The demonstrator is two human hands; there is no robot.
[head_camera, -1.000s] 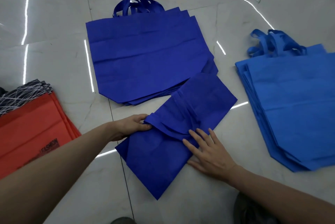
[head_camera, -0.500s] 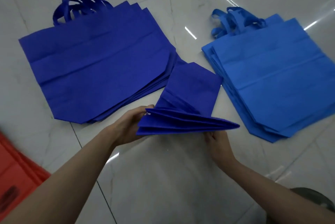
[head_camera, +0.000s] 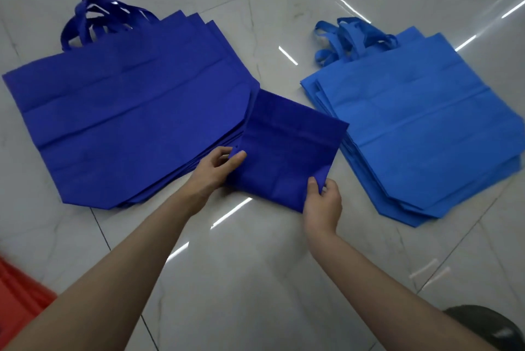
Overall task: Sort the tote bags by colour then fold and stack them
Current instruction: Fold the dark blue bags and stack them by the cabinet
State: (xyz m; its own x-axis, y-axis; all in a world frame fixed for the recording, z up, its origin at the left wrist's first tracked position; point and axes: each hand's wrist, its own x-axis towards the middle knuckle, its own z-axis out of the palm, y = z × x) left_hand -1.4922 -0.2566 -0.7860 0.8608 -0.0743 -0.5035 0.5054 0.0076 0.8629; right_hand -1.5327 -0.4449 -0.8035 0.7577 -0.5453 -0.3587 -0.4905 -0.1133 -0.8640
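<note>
Bag, fanned open in the air half a second back, is now lying flat on the floor, folded square. Folding looks done; stacking comes next, I judge. Left hand is pinching its left edge and right hand its near right corner. It is sitting between dark pile and light pile.

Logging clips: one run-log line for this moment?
phase: fold | left hand: pinches folded dark blue bag | right hand: pinches same bag
</note>
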